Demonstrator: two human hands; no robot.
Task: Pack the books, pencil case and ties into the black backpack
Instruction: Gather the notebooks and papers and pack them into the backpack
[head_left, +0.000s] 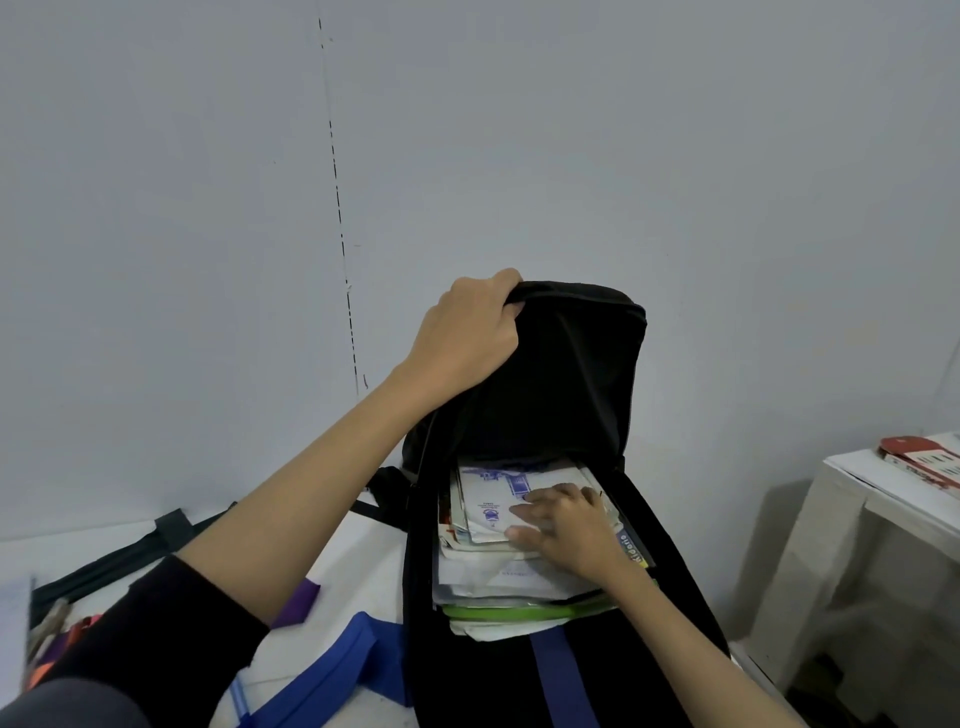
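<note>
**Books in backpack, flap held up**

Backpack (545, 374) lies on the white table (358, 540), main compartment unzipped. Left hand (467, 332) grips the flap's top edge, holding it raised. Right hand (566, 525) rests flat, fingers relaxed, on the books (493, 566) stacked inside. Blue tie (332, 670) and purple tie (301, 603) lie on the table left of the backpack.

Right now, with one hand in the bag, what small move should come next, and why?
Probably the right hand should push the books deeper: they jut from the black backpack, whose flap the left hand holds up, while the blue tie waits outside.
</note>
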